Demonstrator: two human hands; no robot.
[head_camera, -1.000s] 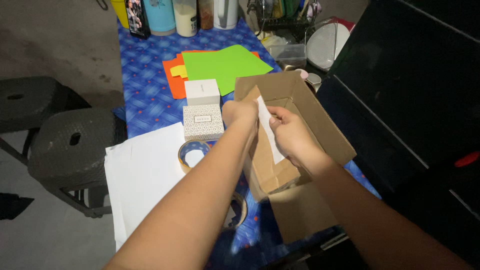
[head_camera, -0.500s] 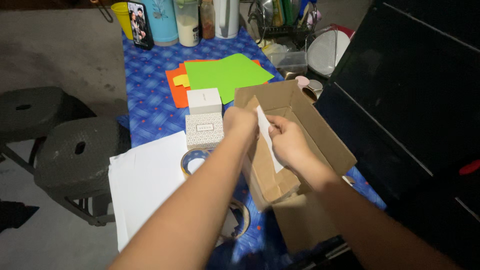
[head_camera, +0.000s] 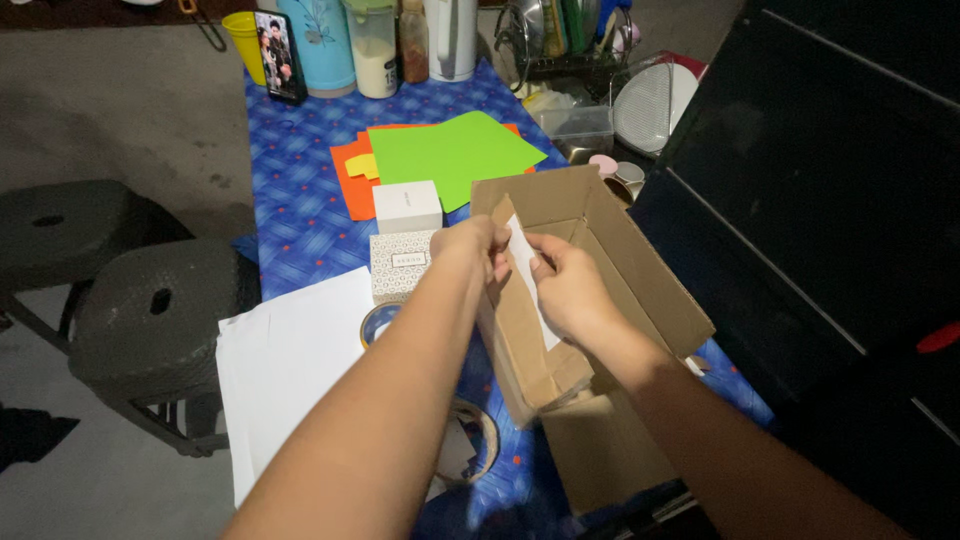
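An open brown cardboard box (head_camera: 640, 270) stands on the blue patterned table (head_camera: 300, 200). A white label strip (head_camera: 522, 252) runs down the box's left flap. My left hand (head_camera: 468, 250) grips the top of that flap, fingers closed over its edge. My right hand (head_camera: 565, 285) pinches the white strip against the flap from inside the box. Both hands almost touch at the top of the strip.
Left of the box stand a plain white box (head_camera: 406, 206) and a patterned white box (head_camera: 402, 262). Tape rolls (head_camera: 378, 322) (head_camera: 470, 440), white paper sheets (head_camera: 290, 370), green and orange card (head_camera: 450, 150), bottles at the far edge, two dark stools (head_camera: 150, 315) at left.
My left hand has shifted slightly right and closed tighter on the flap's top, nearer my right hand. The view has drifted a little; the box stays put.
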